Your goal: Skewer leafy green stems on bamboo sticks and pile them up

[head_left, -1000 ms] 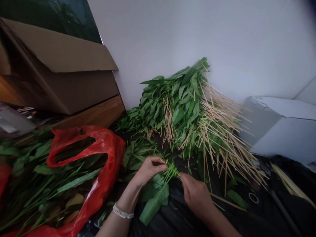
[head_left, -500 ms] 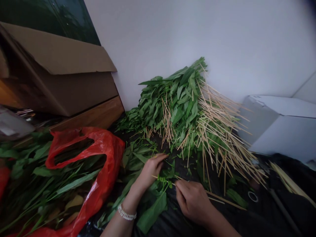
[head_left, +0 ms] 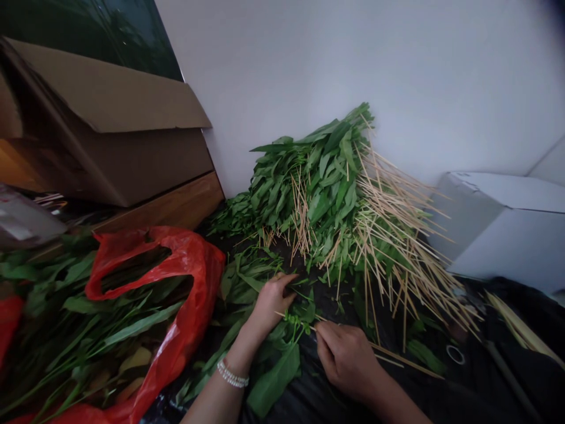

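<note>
My right hand (head_left: 348,356) is closed around thin wooden skewers (head_left: 410,359), whose ends stick out on both sides of the fist. Green stems (head_left: 296,323) are threaded or bunched near the tip of one skewer, and a broad leaf (head_left: 276,380) hangs below them. My left hand (head_left: 271,300), with a beaded bracelet on the wrist, hovers over loose greens just left of that tip. Its thumb and forefinger are apart, with nothing visible between them. Behind both hands rises a heap of leafy greens (head_left: 282,176) on skewers, their bare sticks (head_left: 397,235) pointing right.
At left, a red plastic bag (head_left: 205,265) lies open with long-leaved greens (head_left: 132,330). A cardboard box (head_left: 132,159) stands behind it. On the right are a white box (head_left: 498,229) and a small ring (head_left: 455,354) on black sheeting (head_left: 326,394).
The view has shifted slightly, so everything sits a little further right. My left hand's thumb and forefinger show more clearly apart. The right hand keeps its hold on the skewers.
</note>
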{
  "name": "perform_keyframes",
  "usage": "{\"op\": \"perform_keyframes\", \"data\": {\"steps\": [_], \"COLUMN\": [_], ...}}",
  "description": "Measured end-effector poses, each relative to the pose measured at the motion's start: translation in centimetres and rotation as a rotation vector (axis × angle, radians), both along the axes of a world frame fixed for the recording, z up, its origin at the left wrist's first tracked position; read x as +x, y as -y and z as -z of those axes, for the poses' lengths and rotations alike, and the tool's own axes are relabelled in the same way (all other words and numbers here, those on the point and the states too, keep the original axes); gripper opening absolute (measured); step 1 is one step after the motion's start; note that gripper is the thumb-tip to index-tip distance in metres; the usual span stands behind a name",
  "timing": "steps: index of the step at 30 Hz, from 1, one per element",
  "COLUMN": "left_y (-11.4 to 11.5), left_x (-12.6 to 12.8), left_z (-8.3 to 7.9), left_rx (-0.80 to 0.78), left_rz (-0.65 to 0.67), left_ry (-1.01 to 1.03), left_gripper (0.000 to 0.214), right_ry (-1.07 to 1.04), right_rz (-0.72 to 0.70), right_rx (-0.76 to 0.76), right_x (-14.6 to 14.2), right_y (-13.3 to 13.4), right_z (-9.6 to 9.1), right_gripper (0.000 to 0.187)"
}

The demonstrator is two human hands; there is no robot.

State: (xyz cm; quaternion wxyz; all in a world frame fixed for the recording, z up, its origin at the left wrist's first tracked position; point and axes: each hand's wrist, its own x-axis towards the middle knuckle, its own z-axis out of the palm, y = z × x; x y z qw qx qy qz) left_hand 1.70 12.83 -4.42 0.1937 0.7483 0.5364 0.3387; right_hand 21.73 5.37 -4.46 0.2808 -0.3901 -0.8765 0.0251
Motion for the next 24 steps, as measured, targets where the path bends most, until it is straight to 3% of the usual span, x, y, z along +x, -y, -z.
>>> {"op": "perform_keyframes", "data": {"steps": [9,15,24], "left_y": [0.9,0.8,1.1], "left_x": [-0.6,-0.4,-0.2], "left_z": [-2.0,-2.2,-2.4], "left_rx": [-0.002,-0.141,-0.221], "left_rz": [-0.011,-0.132,-0.072], "left_ry": [0.289,0.532,0.669], "left_gripper": [0.022,0.025,0.031], "right_ry": [-0.061,-0.139,-0.127], "right_rz": [0.072,0.156,0.212], "right_rx": [-0.034,-0.021,-0.009], "right_x": [0.3,0.6,0.9], "right_y": [-0.4,-0.9,-1.2], "right_z": [0.4,0.8,1.4], "right_gripper": [0.023,0.025,0.027]}}
